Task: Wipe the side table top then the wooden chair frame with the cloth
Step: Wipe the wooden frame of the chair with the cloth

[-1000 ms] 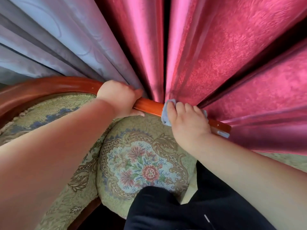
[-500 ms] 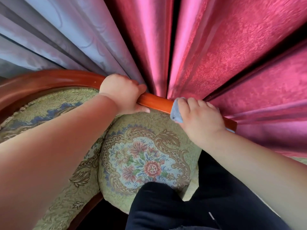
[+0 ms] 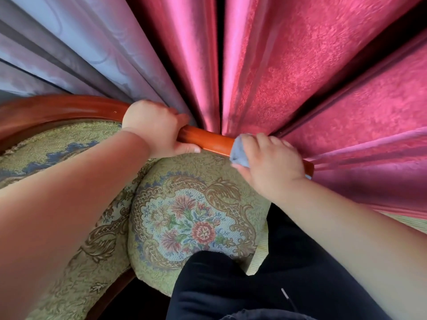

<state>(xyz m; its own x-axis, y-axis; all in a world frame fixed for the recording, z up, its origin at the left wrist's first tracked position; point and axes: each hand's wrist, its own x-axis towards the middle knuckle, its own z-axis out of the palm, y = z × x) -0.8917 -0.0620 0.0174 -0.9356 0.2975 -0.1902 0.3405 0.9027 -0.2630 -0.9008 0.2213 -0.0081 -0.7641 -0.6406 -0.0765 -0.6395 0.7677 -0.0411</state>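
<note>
The wooden chair frame (image 3: 209, 139) is a glossy reddish-brown rail curving from the left edge to the right around the seat. My left hand (image 3: 152, 128) grips the rail near its middle, thumb under it. My right hand (image 3: 270, 162) holds a small grey-blue cloth (image 3: 239, 152) wrapped over the rail near its right end, fingers curled over the top. Most of the cloth is hidden under that hand. The side table is out of view.
The chair's padded seat (image 3: 191, 222) has green floral tapestry. Red curtains (image 3: 312, 77) and pale lilac curtains (image 3: 80, 47) hang right behind the rail, touching it. My dark trouser leg (image 3: 219, 285) is against the seat's front.
My right hand with the cloth has slid a little back to the left along the rail, after moving right before. My left hand keeps its grip in the same place.
</note>
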